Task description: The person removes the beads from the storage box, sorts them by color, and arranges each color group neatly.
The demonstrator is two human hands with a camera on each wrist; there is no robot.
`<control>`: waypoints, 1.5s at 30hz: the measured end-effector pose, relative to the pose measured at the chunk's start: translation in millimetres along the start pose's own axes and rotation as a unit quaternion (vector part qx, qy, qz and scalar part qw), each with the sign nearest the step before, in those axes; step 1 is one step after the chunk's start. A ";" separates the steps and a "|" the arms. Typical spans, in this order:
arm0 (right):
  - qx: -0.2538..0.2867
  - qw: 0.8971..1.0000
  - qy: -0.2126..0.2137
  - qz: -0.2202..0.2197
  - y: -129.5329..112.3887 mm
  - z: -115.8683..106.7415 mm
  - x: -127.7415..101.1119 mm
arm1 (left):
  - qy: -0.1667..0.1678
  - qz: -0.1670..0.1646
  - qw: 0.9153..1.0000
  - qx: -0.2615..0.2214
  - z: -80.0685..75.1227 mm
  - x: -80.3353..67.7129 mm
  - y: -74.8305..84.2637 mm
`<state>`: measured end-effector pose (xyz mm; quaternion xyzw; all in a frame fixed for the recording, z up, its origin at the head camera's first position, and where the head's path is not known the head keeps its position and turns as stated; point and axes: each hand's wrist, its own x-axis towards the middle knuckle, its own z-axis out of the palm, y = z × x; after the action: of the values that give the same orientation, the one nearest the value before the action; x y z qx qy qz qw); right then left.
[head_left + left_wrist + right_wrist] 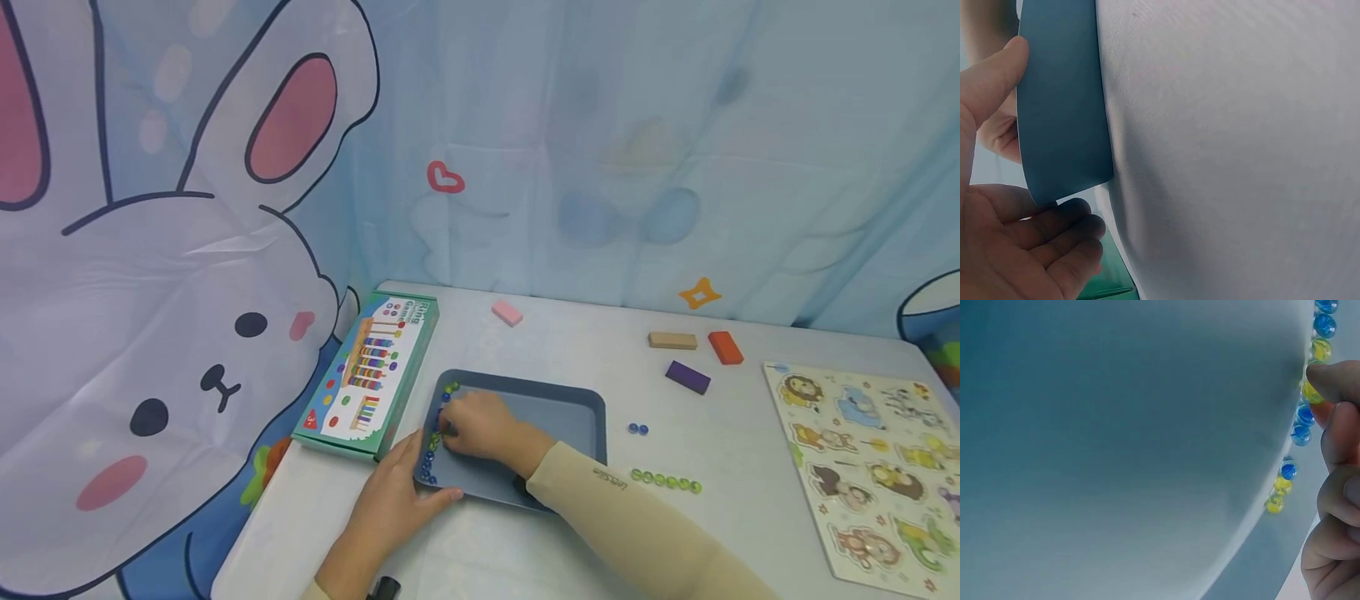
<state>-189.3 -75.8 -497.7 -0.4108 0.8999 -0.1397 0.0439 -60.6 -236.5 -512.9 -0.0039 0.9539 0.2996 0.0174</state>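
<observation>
A blue-grey tray (555, 410) lies on the table, with blue and yellow-green marbles (429, 467) lined along its left side. My right hand (480, 425) is inside the tray over that row. In the right wrist view its thumb and forefinger pinch a yellow marble (1313, 392), partly covered by the fingertips, with blue marbles (1305, 414) right beside it. At the tray's near left corner rests my left hand (393, 500), thumb stretched along the front side and fingers along the left. The left wrist view shows its thumb touching the tray's rim (1020, 119).
Left of the tray is a green game box (367, 375). Two blue marbles (638, 429) and a row of green ones (666, 481) lie to its right. Pink (507, 313), tan (672, 341), red (725, 348) and purple (687, 377) blocks lie behind; an animal puzzle board (862, 475) is far right.
</observation>
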 end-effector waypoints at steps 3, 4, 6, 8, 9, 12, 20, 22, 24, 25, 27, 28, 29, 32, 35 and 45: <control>0.007 1.000 0.007 0.010 2.1 -4.1 -4.9 | -0.001 0.002 1.000 0.001 0.8 0.0 0.7; 0.011 1.000 0.010 0.015 2.5 -7.1 -7.1 | 0.001 0.004 1.000 0.002 1.0 -0.1 0.8; 0.016 0.999 0.023 0.022 4.1 -13.5 -12.3 | 0.002 0.004 1.000 0.004 1.4 -0.5 1.0; 0.016 0.999 0.043 0.026 6.1 -21.7 -19.1 | 0.002 0.003 1.000 0.004 1.4 -0.9 1.0; 0.017 0.998 0.055 0.024 7.5 -25.8 -22.9 | 0.001 0.004 1.000 0.004 1.2 -1.1 1.1; 0.026 0.996 0.089 0.021 13.5 -38.3 -35.6 | -0.001 -0.003 1.000 0.003 0.9 -1.8 1.3; 0.046 0.989 0.131 0.053 42.6 -72.2 -76.1 | -0.007 -0.024 1.000 0.007 0.6 -1.3 0.3; 0.050 0.987 0.139 0.068 51.8 -80.3 -88.8 | -0.008 -0.029 1.000 0.007 0.4 -1.3 0.4; 0.052 0.984 0.148 0.085 61.1 -87.6 -102.9 | -0.012 -0.033 0.999 0.003 -0.1 -1.5 1.2; 0.050 0.983 0.153 0.093 65.9 -90.9 -110.6 | -0.014 -0.036 0.999 0.001 -0.3 -1.6 1.5; 0.044 0.980 0.162 0.110 75.8 -96.4 -127.2 | -0.018 -0.041 0.999 -0.002 -0.7 -1.8 2.4; 0.038 0.978 0.165 0.121 80.7 -98.8 -135.9 | -0.021 -0.043 0.999 -0.003 -0.9 -1.8 3.1; 0.033 0.977 0.167 0.131 86.1 -100.6 -144.6 | -0.023 -0.046 0.999 -0.004 -0.9 -1.7 3.4; 0.022 0.971 0.168 0.167 101.1 -104.0 -171.5 | -0.028 -0.051 0.998 -0.004 -1.1 -1.1 4.4; 0.018 0.966 0.156 0.206 113.2 -105.2 -197.5 | -0.032 -0.052 0.998 -0.004 -1.5 -0.7 5.0; 0.021 0.953 0.129 0.274 137.6 -88.3 -261.7 | -0.037 -0.048 0.998 -0.002 -4.4 -1.8 7.6</control>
<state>-134.1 225.7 -462.1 -0.1259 0.9727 -0.1931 -0.0277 -59.0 -232.7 -504.9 -0.0389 0.9507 0.3002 0.0674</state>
